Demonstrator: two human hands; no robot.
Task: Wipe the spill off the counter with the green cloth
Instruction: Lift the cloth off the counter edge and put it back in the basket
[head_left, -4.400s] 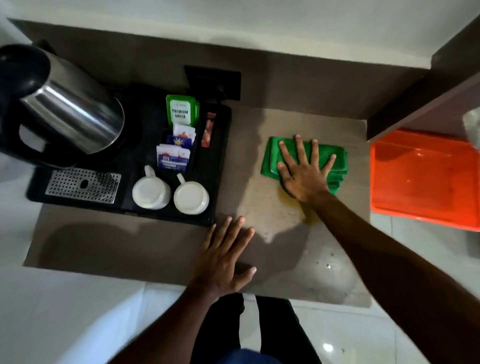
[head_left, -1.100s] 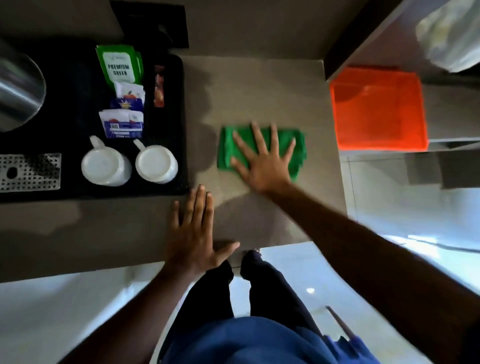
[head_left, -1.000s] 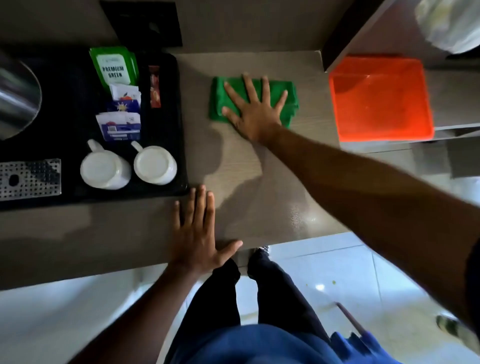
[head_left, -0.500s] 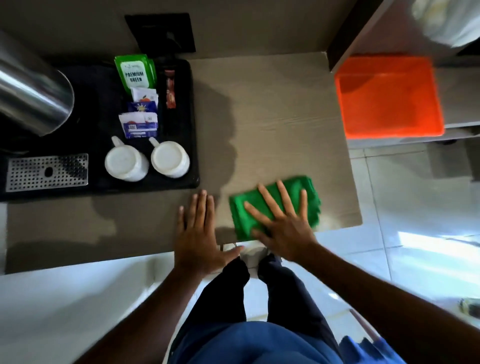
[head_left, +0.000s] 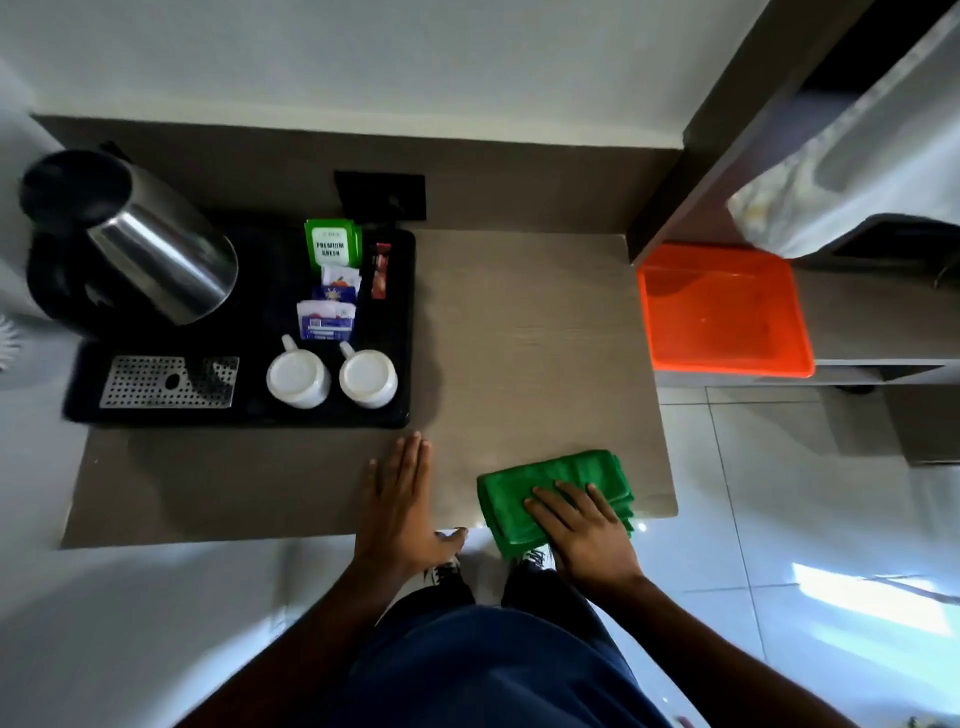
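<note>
My right hand lies flat on the green cloth, fingers spread and pressing down rather than closed around it; the cloth is folded into one thick pad and sits at the near right corner of the counter, its near edge hanging a little over the counter's front edge; my left hand rests palm down on the bare counter just left of the cloth, fingers straight and together, thumb out over the front edge, holding nothing; the two hands are near each other but apart; I cannot make out any spill on the counter, only a pale sheen beside the cloth; on the far left of the counter sits one black tray, and on it I count one steel kettle at the far left, one perforated metal grate near it, and two white cups side by side, turned upside down with handles pointing away; behind the cups stands one green packet, a few small white and blue sachets, and one thin red stick packet; to the right of the counter, on a lower shelf, lies one orange tray.
</note>
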